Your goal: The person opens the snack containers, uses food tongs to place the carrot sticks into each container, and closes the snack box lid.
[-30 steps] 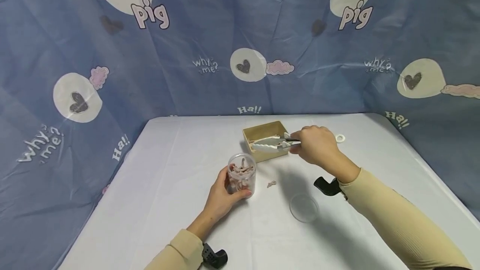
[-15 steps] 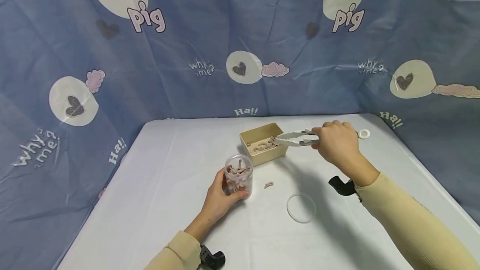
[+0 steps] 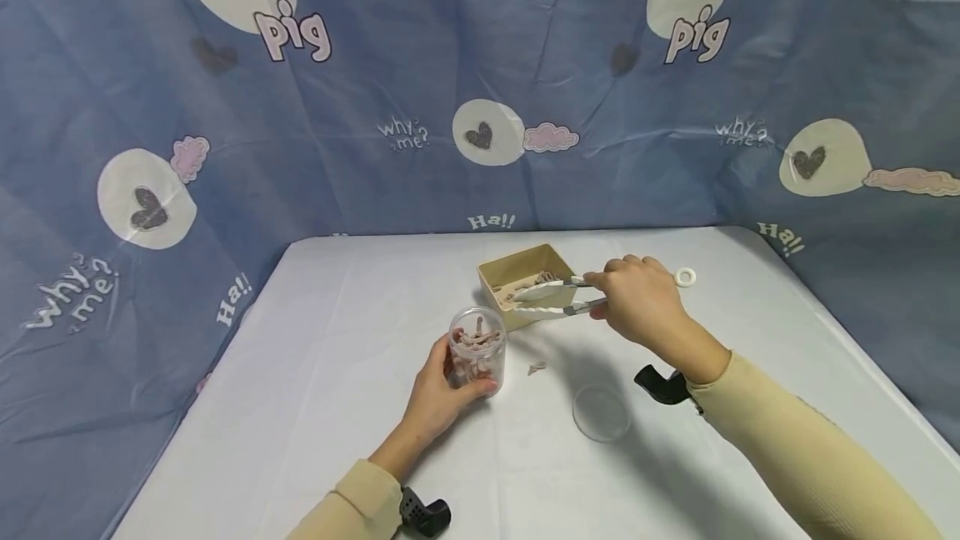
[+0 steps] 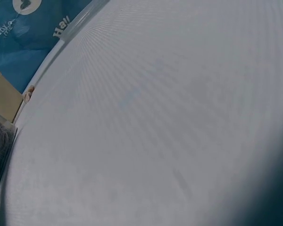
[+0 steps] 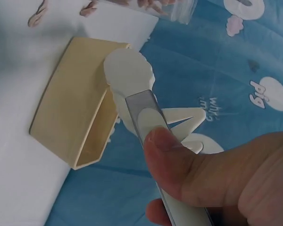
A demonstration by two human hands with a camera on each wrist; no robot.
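Observation:
My left hand grips a clear plastic jar, its thumb and fingers round the side. Several small pinkish-brown twisted pieces lie inside the jar; their kind is unclear. My right hand holds white-tipped metal tongs over a beige rectangular box. The arms of the tongs stand apart, and nothing shows between them. More twisted pieces lie in the box, partly hidden by the tongs. In the right wrist view, the thumb presses on the tongs' metal arm beside the box.
One loose twisted piece lies on the white table right of the jar. A round clear lid rests nearer the front. The white ring at the tongs' handle end shows beyond my right hand. A patterned blue cloth hangs behind.
My right hand and the tongs moved right to the box's right edge, then back left over it. The tongs' arms are wider apart than half a second ago. My left hand stays on the jar.

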